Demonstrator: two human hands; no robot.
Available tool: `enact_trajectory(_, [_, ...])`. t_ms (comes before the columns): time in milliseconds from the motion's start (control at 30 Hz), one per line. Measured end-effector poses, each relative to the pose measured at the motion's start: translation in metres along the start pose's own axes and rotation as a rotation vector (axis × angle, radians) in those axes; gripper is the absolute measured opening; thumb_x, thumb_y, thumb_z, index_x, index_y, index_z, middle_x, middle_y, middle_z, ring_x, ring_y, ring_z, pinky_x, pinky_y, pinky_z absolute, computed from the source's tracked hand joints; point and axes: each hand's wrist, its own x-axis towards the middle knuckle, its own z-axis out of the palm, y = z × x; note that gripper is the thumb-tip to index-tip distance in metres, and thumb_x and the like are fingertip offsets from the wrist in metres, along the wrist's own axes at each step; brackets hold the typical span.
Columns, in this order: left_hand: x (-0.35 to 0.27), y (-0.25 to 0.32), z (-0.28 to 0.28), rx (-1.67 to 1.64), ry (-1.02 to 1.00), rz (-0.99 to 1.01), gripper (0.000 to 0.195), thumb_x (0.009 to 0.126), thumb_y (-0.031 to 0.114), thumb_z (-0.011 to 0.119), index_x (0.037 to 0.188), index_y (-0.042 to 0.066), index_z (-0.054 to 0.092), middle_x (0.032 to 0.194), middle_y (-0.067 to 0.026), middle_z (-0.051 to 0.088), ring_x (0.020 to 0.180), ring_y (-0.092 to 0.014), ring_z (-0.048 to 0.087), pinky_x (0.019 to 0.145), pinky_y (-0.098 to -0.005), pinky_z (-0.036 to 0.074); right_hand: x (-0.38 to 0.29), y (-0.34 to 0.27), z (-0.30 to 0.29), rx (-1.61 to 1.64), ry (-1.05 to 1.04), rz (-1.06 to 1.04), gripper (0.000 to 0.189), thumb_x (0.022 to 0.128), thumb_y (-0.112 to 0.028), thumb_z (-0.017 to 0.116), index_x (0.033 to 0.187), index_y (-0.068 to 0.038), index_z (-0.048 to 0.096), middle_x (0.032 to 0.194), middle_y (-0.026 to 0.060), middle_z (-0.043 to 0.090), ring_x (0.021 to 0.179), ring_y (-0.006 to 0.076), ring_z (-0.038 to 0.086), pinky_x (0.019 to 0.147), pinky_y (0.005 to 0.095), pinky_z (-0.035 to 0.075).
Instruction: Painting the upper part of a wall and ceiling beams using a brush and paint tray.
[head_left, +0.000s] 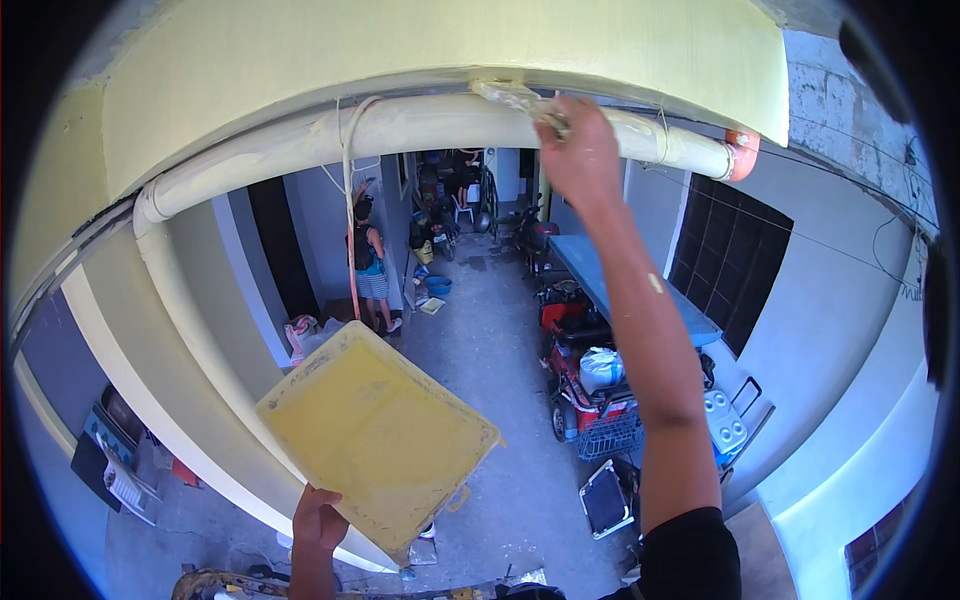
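My right hand (581, 154), raised at the top, grips a paintbrush (514, 96) coated in pale yellow paint. The bristles reach the underside edge of a yellow-painted beam (450, 45), just above a horizontal pipe (435, 124) smeared with the same colour. Lower down, my left hand (321, 517) pinches one edge of a paint tray (379, 435), its thumb on the rim. Yellow paint covers the tilted tray's inside, and dried paint crusts its rim. A cream paint spot marks my right forearm.
Below lies a concrete alley (480, 337). A person (367, 255) stands by the left wall; another (465, 176) is at the far end. A red vehicle (566, 345) with a wire basket is parked right. Cords tie the pipe, and thin cables (840, 169) cross at right.
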Motion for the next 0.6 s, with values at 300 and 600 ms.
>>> enact_trajectory(300, [0.004,-0.003,0.000,-0.023,-0.004,0.012,0.063,0.067,-0.003,0.061,0.129,0.000,0.046,0.119,-0.0144,0.058,0.112,-0.032,0.057,0.098,-0.0436,0.047,0.009,0.054,-0.048,-0.245,0.004,0.163,0.018,0.079,-0.008,0.065,0.096,-0.003,0.066,0.098,0.0196,0.063,0.092,0.0398,0.061,0.080,0.0472,0.050])
enact_trajectory(600, [0.004,-0.004,-0.005,-0.039,-0.052,0.006,0.061,0.069,-0.006,0.059,0.128,0.000,0.047,0.119,-0.0140,0.058,0.112,-0.031,0.058,0.097,-0.0426,0.047,0.014,-0.055,0.023,0.011,-0.103,-0.014,0.020,0.078,-0.009,0.063,0.095,0.000,0.065,0.096,0.0232,0.062,0.089,0.0401,0.063,0.080,0.0478,0.051])
